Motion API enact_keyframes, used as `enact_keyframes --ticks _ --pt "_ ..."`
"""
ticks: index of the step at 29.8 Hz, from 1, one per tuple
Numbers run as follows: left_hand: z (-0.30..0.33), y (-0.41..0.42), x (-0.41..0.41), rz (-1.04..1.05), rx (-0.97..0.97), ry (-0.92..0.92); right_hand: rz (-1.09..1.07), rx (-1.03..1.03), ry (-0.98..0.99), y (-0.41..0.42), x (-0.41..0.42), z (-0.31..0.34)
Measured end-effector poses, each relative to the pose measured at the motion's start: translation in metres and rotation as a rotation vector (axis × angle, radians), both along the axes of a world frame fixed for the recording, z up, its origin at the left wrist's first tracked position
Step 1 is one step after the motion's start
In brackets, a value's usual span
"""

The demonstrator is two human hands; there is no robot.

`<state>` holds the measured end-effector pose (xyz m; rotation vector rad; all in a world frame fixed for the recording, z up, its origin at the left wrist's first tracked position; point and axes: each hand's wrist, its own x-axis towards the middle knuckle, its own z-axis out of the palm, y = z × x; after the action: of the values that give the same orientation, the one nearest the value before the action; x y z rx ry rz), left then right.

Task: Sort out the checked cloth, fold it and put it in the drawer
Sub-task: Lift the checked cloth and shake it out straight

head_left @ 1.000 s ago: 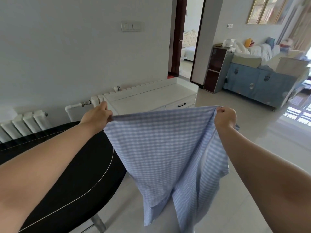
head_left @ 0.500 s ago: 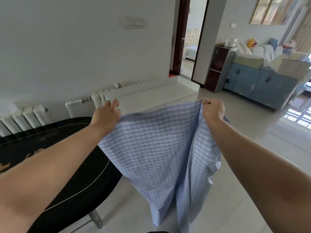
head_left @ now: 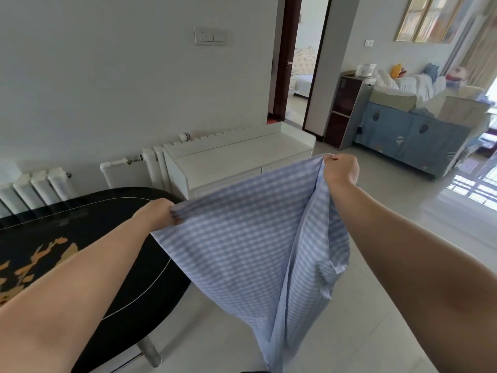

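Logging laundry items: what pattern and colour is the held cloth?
Light blue and white check on the cloth, shown in the head view.

Two hands are in view, the left hand (head_left: pixel 160 214) and the right hand (head_left: pixel 341 170), both gripping one blue checked cloth (head_left: pixel 250 238). One black oval table (head_left: pixel 80 238) stands near left. One white cabinet (head_left: pixel 236 160) sits against the far wall, with two white radiators (head_left: pixel 35 187) beside it. One wall switch plate (head_left: pixel 210 36) hangs above. One blue-covered sofa (head_left: pixel 408 133) stands far right.
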<state>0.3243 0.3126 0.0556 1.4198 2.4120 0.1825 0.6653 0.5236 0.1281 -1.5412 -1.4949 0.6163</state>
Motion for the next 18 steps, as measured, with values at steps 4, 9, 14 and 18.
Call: enact_keyframes --ticks 4,9,14,18 --pt "0.022 -0.008 -0.019 0.06 0.151 -0.074 -0.021 0.027 -0.013 0.005 0.012 0.005" --pt "0.032 -0.013 -0.013 0.239 0.619 -0.554 -0.088 0.06 0.02 0.014 0.028 0.015" --pt "0.033 -0.005 0.012 0.45 0.889 -0.726 -0.092 0.01 0.05 0.016 0.037 0.011" --pt "0.041 0.007 0.017 0.516 0.973 -0.526 -0.085 -0.026 0.063 0.016 0.039 0.004"
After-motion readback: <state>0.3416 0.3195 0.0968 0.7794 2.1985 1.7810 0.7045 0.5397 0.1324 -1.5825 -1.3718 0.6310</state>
